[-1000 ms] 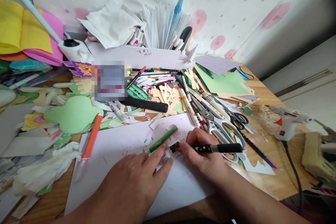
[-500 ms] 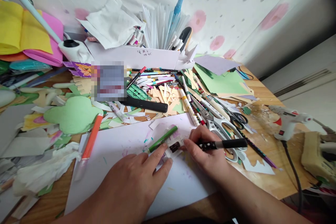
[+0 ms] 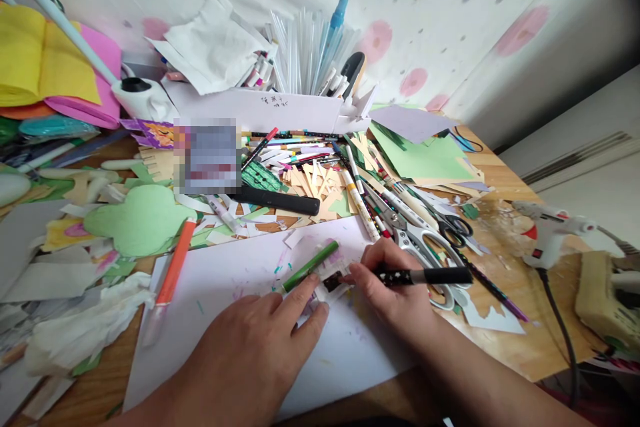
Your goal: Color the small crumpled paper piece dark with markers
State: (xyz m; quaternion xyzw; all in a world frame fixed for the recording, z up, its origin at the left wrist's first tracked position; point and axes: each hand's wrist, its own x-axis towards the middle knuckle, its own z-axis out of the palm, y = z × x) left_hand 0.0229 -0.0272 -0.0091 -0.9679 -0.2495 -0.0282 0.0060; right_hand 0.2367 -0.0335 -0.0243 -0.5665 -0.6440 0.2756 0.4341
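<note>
At the left edge, a crumpled tissue [image 3: 87, 330] lies on the table among paper scraps; a green paper cutout [image 3: 137, 220] sits above it. An orange marker [image 3: 175, 263] lies aslant, partly over the left edge of a white sheet [image 3: 350, 353]. The left hand [image 3: 255, 327] rests palm down on this sheet, grasping nothing in its palm; index finger and thumb stand apart, their tips at the near-left side of a small piece [image 3: 333, 281] bearing a dark patch. That piece lies on the sheet between the two hands. A green marker [image 3: 311, 265] lies just beyond the index fingertip. The right hand [image 3: 393, 287] is closed around a black pen [image 3: 425, 276], its back end pointing right; whether the nib touches the patch cannot be told, fingers covering it. Scissors [image 3: 430, 247] lie beyond this hand. A glue gun [image 3: 547, 230] stands at far right.
</note>
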